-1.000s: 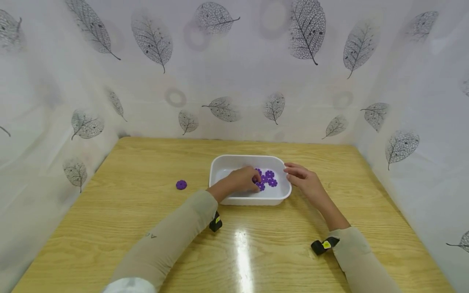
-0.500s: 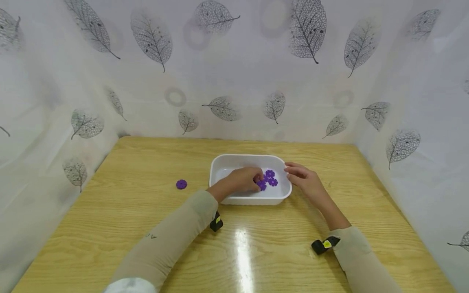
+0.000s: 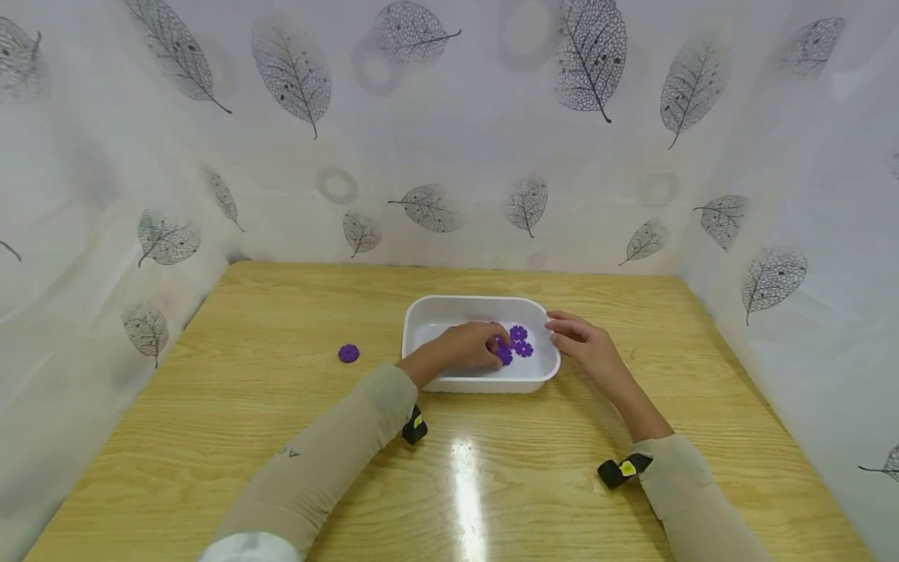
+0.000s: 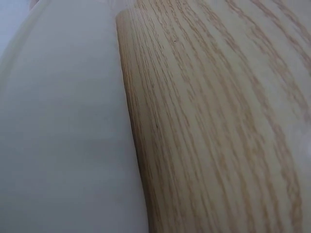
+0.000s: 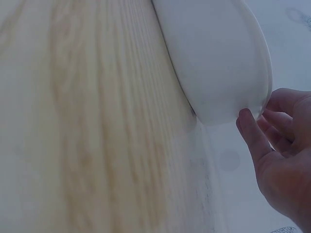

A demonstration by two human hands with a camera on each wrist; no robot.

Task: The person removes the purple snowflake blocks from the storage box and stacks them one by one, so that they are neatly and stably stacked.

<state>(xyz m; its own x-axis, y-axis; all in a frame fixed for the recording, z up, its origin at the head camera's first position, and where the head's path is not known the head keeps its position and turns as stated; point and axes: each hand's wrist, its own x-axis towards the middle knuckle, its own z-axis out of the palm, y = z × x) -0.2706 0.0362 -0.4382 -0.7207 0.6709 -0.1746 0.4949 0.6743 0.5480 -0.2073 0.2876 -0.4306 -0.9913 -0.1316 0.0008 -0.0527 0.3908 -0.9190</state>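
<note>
A white plastic tray [image 3: 485, 385] stands on the table, with several purple snowflake discs [image 3: 523, 349] in its right part. My left hand [image 3: 467, 345] reaches into the tray, its thumb and fingers curled round a purple disc [image 3: 504, 356] beside the others. Part of the pile is hidden under those fingers. At the tray's right end my right hand [image 3: 590, 351] holds the rim. The right wrist view shows its thumb [image 5: 250, 131] against the outer wall and the fingers at the rim. Only the tray's outer side [image 4: 68, 126] and the tabletop show in the left wrist view.
One purple snowflake disc [image 3: 348, 353] lies alone on the wooden table [image 3: 281, 312], left of the tray. White leaf-printed curtains [image 3: 456, 140] enclose the table at the back and both sides. Each wrist carries a small black camera [image 3: 414, 427].
My left fingers have shifted slightly right among the discs, and a disc by the fingertips has moved a little right with them. My right hand and the tray stay in place.
</note>
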